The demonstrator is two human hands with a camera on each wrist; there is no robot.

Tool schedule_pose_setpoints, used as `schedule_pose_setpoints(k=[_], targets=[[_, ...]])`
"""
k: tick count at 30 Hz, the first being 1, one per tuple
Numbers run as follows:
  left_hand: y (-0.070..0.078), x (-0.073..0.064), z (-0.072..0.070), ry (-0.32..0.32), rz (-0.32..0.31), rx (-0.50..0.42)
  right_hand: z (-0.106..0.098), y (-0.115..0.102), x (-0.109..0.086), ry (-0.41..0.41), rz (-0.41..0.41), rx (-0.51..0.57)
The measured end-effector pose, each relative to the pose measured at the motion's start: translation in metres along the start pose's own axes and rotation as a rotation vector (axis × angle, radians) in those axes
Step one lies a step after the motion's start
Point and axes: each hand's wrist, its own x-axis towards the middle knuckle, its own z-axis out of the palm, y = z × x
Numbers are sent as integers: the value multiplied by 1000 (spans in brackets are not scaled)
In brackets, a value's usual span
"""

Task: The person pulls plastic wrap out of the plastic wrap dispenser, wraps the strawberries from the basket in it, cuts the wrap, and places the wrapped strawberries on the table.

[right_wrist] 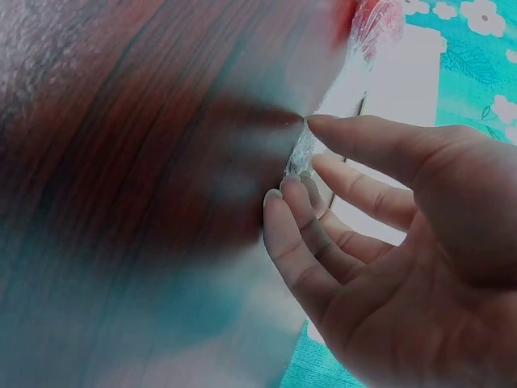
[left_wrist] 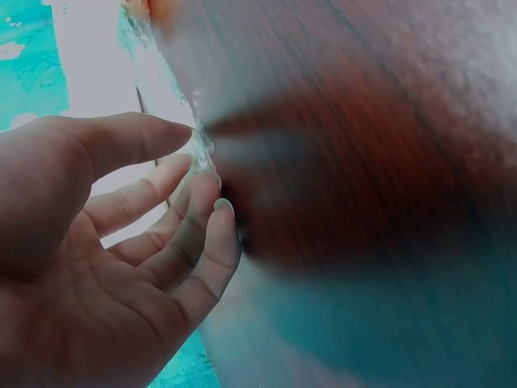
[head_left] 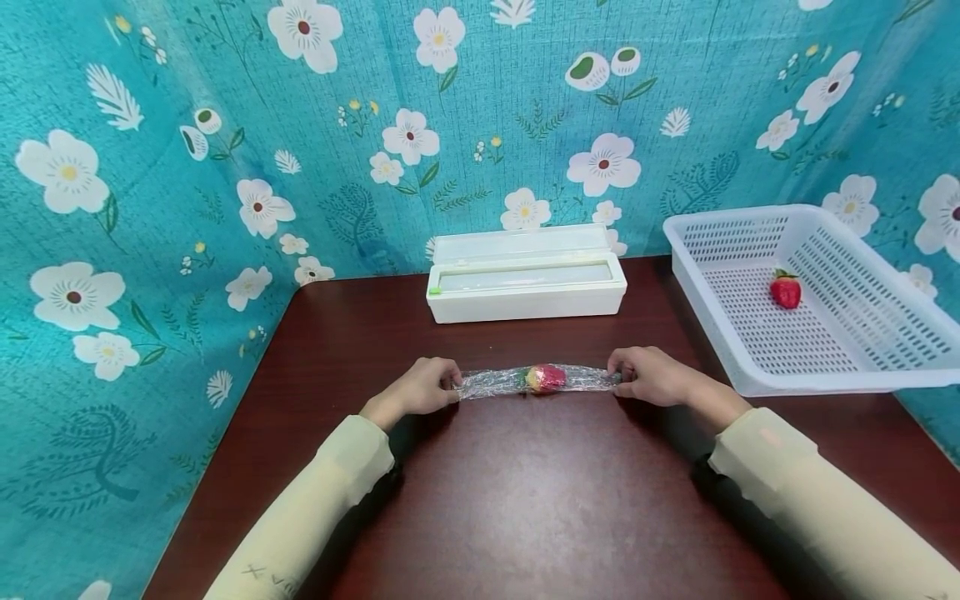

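Observation:
A red strawberry (head_left: 546,378) with a pale yellowish patch lies rolled in a strip of clear cling film (head_left: 491,383), level with the table's middle. My left hand (head_left: 424,386) pinches the film's left end between thumb and fingers. At the opposite end, my right hand (head_left: 652,377) pinches the film in the same way. In the left wrist view, thumb and fingers meet on the crinkled film (left_wrist: 203,149). The right wrist view shows gathered film (right_wrist: 300,153) at the fingertips, with the wrapped strawberry (right_wrist: 380,16) at the top edge.
Behind the film stands a white cling film box (head_left: 527,302) with its clear lid raised and a green slider at its left. A white perforated basket (head_left: 738,354) on the right holds another strawberry (head_left: 786,289). The dark wooden table (head_left: 510,508) backs onto a flowered teal curtain (head_left: 480,108).

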Motion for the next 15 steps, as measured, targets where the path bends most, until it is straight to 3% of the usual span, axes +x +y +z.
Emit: schedule_pose_setpoints(k=[9,15], targets=[[-2,-5,-11,-23,-4,14,-8,-10,-4,-26,-3,-70],[10,-1,-15,30,46,42,-12,-28,0,69,-50,-146]])
